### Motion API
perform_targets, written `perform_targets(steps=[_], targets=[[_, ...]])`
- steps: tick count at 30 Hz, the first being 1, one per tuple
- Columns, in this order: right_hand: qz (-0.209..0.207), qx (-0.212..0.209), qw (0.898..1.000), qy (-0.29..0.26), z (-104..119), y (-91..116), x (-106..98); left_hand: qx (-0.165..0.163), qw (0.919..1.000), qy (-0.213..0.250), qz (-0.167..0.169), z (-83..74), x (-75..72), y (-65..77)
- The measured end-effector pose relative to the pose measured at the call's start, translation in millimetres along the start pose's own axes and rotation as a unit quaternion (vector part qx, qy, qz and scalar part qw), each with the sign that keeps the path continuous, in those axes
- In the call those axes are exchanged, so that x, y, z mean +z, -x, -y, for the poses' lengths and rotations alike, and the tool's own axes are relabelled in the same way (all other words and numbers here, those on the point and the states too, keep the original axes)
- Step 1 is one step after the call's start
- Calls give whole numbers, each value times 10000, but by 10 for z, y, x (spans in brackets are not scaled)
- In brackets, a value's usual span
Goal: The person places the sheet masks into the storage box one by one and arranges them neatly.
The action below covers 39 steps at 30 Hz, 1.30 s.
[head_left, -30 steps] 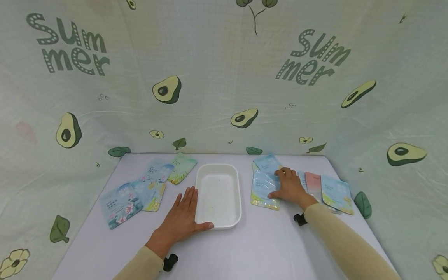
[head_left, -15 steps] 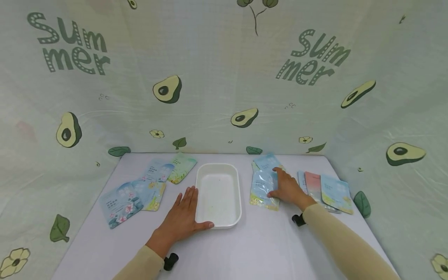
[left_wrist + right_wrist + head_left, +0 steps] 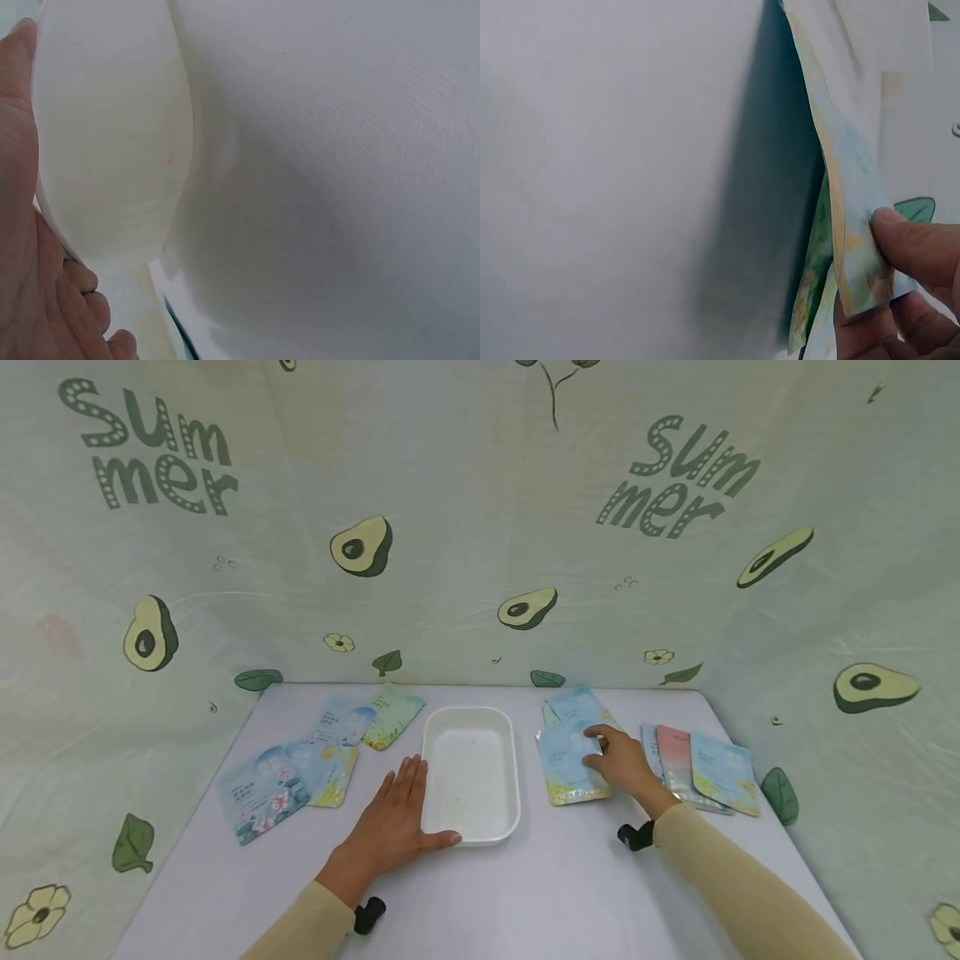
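Right hand (image 3: pixel 626 767) has a pinch on a flat, rectangular pale-blue film sachet (image 3: pixel 567 768) with a yellow lower end: thumb on one face, fingers curled behind. Changed in the last half second: the sachet has swung round, lower edge now sloping up to the right, and the bright glare on its face is gone. From the right wrist it stands off the white cloth-covered desk (image 3: pixel 525 902), dark shadow (image 3: pixel 769 150) alongside, so I'd call the grip made and the sachet coming free of its pile. It's right of the white rectangular plastic tray (image 3: pixel 470 768), well clear of the rim. Left hand (image 3: pixel 390 822) hasn't shifted: fingers straight against the tray's left side, thumb out at the near corner; reads as bracing. Hard to see: fingertips behind the held sachet, and how much it covers of the blue sachet (image 3: pixel 581 702) and the green sachet (image 3: pixel 550 714) beyond. Pink-and-silver sachet (image 3: pixel 673 743) farther right is partly overlapped. Print too small to read; left wrist view cuts off most of that hand, right wrist view catches the sachet nearly edge-on.
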State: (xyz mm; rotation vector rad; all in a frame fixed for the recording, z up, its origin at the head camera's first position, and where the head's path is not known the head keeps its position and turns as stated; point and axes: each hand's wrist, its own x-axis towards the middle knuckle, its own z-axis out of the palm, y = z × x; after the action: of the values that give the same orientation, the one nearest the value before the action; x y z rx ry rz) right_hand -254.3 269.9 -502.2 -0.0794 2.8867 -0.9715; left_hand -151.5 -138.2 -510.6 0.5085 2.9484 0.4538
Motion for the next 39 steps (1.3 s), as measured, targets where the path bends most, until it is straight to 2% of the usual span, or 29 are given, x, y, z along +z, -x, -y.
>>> perform_targets(steps=[4,8,17,24,28,32,39], targets=[[204,-39,9997,-142,-37,6,-14,-6,10000,19,-21,-8,-3,-9],[238,4,9981,-574,-38,12,-58,-35,10000,-1,-65,-18,25,-18],[-254,100,9876,-1549,127,58,-217,-81,9997,11,-238,-103,83,-18],[-507,5,9757,-2130,412,82,-291,-182,9998,-97,-73,-118,24,-11],[-388,-42,9649,-2596,630,76,-227,-205,9998,-60,-28,-106,-12,-11],[-188,-95,9588,-2834,848,68,-105,-198,9997,-119,23,-86,-16,-20],[324,-144,9565,-2897,1187,45,212,-160,9998,-121,15,-64,-2,-29]])
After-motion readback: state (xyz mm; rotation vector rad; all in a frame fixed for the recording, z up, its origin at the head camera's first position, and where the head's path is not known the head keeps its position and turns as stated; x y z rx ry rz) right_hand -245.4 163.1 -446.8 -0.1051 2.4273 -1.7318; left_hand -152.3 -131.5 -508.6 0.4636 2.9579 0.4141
